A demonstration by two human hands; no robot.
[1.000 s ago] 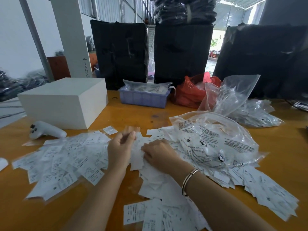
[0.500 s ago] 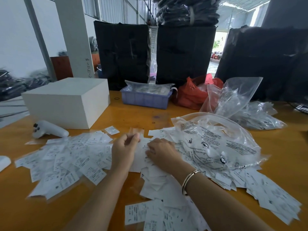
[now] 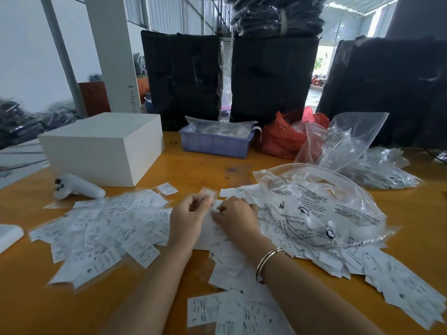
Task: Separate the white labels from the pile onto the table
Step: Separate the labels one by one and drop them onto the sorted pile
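Left hand [image 3: 187, 215] pinched a small label [image 3: 208, 193], right hand [image 3: 235, 215] gripped the pile [image 3: 242, 240]; next, probably dropping it onto the tabletop [image 3: 198, 170].

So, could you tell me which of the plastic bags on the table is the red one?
The red bag at the far edge, between the lavender tray and the upright clear bag. The others are clear plastic, some printed with black text.

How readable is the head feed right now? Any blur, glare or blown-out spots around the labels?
Head view: label print smeared by motion blur, unreadable; fingertips of left hand soft; clear bag shows glare patches; doorway behind is blown out; wide-angle bending at the edges.
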